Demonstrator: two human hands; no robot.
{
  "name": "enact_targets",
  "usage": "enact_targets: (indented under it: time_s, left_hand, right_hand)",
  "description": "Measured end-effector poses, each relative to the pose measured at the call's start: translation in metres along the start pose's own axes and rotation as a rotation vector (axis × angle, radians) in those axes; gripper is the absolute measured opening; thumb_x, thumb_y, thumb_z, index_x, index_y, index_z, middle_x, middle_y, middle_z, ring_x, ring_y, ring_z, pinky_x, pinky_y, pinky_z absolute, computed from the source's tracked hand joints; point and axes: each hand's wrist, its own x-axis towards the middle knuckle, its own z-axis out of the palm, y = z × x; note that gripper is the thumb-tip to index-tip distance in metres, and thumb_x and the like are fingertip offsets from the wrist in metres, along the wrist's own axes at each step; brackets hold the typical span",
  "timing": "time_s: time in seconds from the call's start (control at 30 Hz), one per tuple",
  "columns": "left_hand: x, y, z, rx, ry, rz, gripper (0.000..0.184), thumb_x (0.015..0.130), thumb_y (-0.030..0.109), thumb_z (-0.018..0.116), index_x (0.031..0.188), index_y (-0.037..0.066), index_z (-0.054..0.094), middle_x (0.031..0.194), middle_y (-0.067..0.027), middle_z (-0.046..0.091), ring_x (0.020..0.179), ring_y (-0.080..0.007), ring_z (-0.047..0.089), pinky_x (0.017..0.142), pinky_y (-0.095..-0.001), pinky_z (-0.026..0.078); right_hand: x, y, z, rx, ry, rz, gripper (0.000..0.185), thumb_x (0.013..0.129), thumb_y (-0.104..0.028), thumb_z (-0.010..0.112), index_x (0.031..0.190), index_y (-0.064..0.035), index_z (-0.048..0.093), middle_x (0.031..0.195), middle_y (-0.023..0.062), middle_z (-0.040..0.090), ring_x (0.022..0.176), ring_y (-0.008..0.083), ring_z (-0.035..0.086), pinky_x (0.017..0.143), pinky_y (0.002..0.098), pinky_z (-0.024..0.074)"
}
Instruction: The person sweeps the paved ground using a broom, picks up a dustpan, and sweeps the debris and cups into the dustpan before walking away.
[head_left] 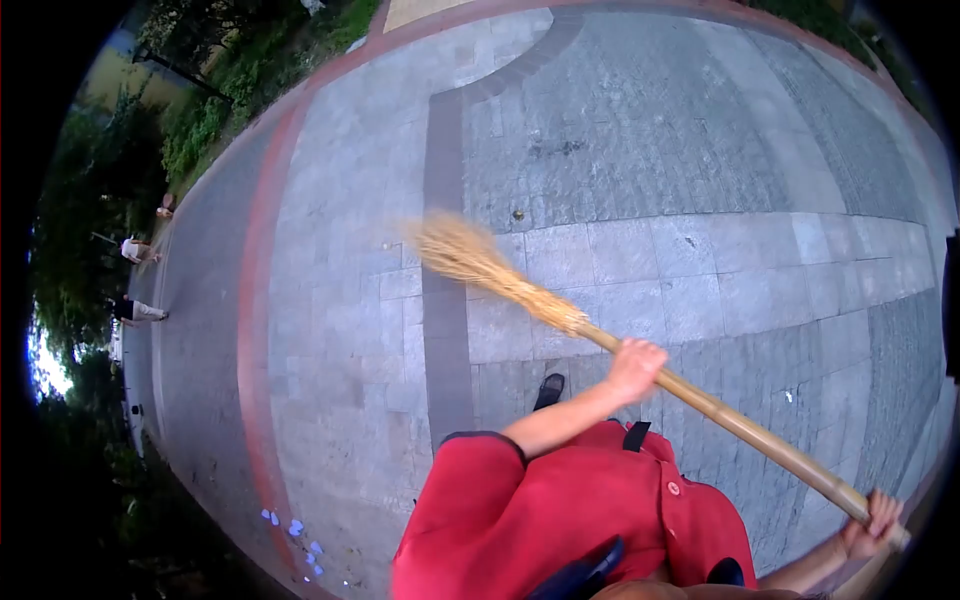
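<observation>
A broom with a long bamboo handle (pixel 745 425) and a straw head (pixel 465 252) slants across the view, from the lower right up to the middle left. My left hand (pixel 637 370) is closed around the handle, a little below where the straw is bound. Near the handle's far end, at the lower right, my right hand (pixel 875 522) grips it too. The straw tips look blurred over the pale paving, beside a dark paving strip (pixel 445 330). A small dark bit of litter (pixel 518 214) lies to the right of the straw.
Grey paving (pixel 340 300) stretches around me, with a red band (pixel 252 330) on the left. Several pale bluish pieces (pixel 297 527) lie at the lower left. Two people (pixel 138 250) (pixel 140 311) are at the left edge, near trees. A dark shoe (pixel 549 390) shows below the broom.
</observation>
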Motion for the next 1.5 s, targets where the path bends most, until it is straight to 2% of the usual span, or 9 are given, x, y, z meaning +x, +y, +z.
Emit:
enact_targets:
  time_s: [0.13,0.37,0.5,0.9,1.03,1.07,1.17,1.23,1.5]
  left_hand:
    - [0.036,0.022,0.039,-0.103,-0.165,0.052,0.021,0.058,0.007,0.063,0.077,0.011,0.054,0.08,-0.0063,0.058,0.085,-0.0266,0.057,0.073,-0.0415,0.041]
    - [-0.004,-0.084,0.077,0.196,-0.671,-0.115,0.013,0.067,0.012,0.061,0.081,0.014,0.061,0.086,-0.0061,0.063,0.09,-0.0238,0.06,0.079,-0.0408,0.044]
    - [-0.008,-0.157,0.025,0.372,-0.558,-0.112,0.013,0.067,0.012,0.06,0.08,0.014,0.062,0.085,-0.007,0.062,0.09,-0.0244,0.059,0.077,-0.0406,0.044]
    - [0.023,-0.139,-0.051,0.202,-0.096,-0.115,0.021,0.053,0.008,0.064,0.07,0.011,0.052,0.071,-0.0067,0.056,0.077,-0.0264,0.057,0.068,-0.0398,0.042]
    - [0.089,-0.144,-0.069,-0.134,0.082,-0.062,0.016,0.058,0.013,0.064,0.066,0.01,0.051,0.068,-0.0081,0.056,0.069,-0.0287,0.058,0.061,-0.0415,0.044]
    - [0.105,-0.143,-0.069,-0.184,-0.026,-0.072,0.017,0.059,0.016,0.065,0.066,0.01,0.052,0.067,-0.0086,0.057,0.068,-0.0293,0.059,0.06,-0.0423,0.045]
    - [0.16,-0.126,-0.046,-0.264,-0.192,0.055,0.02,0.061,0.022,0.069,0.066,0.01,0.053,0.067,-0.0093,0.06,0.066,-0.0298,0.061,0.058,-0.0434,0.047]
    - [0.187,-0.133,-0.023,-0.311,-0.279,0.045,0.02,0.062,0.024,0.069,0.068,0.01,0.055,0.069,-0.0093,0.061,0.069,-0.0296,0.062,0.06,-0.043,0.048]
    - [0.142,-0.213,0.067,-0.101,-0.616,-0.187,0.016,0.067,0.027,0.065,0.074,0.013,0.06,0.077,-0.0071,0.064,0.079,-0.0277,0.063,0.065,-0.0415,0.05]
  right_hand:
    - [-0.016,-0.025,0.015,-0.224,0.127,-0.102,0.028,0.086,-0.017,0.049,0.067,-0.0144,0.029,0.053,-0.0053,0.027,0.05,0.0069,0.026,0.061,0.0251,0.0275]
    - [-0.063,0.128,-0.034,-0.028,0.426,-0.023,0.032,0.089,-0.017,0.044,0.063,-0.0167,0.027,0.054,-0.0055,0.026,0.051,0.0066,0.027,0.059,0.0245,0.0293]
    - [-0.08,0.199,-0.009,0.009,0.6,0.077,0.028,0.088,-0.017,0.046,0.066,-0.016,0.03,0.056,-0.0042,0.028,0.054,0.008,0.029,0.067,0.0277,0.0354]
    - [0.1,0.177,0.014,0.141,-0.019,0.056,0.019,0.087,-0.015,0.052,0.075,-0.0132,0.037,0.053,-0.0068,0.031,0.047,0.004,0.028,0.057,0.0234,0.028]
    - [0.17,0.102,0.038,-0.5,0.134,-0.186,0.013,0.088,-0.013,0.049,0.08,-0.0092,0.04,0.055,-0.0047,0.032,0.053,0.0059,0.032,0.061,0.0264,0.0311]
    - [0.18,0.078,0.045,-0.787,0.287,-0.301,0.012,0.088,-0.012,0.048,0.08,-0.0084,0.041,0.055,-0.0045,0.032,0.055,0.0063,0.033,0.063,0.0271,0.032]
    - [0.221,0.04,0.129,-0.148,-0.087,-0.051,0.02,0.083,-0.027,0.048,0.072,-0.0122,0.043,0.062,-0.0032,0.046,0.057,0.0117,0.048,0.066,0.0396,0.0376]
    - [0.229,0.064,0.15,-0.245,-0.024,-0.093,0.017,0.081,-0.02,0.047,0.067,-0.0134,0.041,0.058,-0.0044,0.045,0.053,0.0105,0.046,0.059,0.035,0.0403]
    - [0.23,0.199,-0.037,-0.162,0.346,0.07,0.023,0.087,-0.012,0.049,0.068,-0.0127,0.036,0.055,-0.0049,0.028,0.047,0.0059,0.026,0.055,0.0245,0.0299]
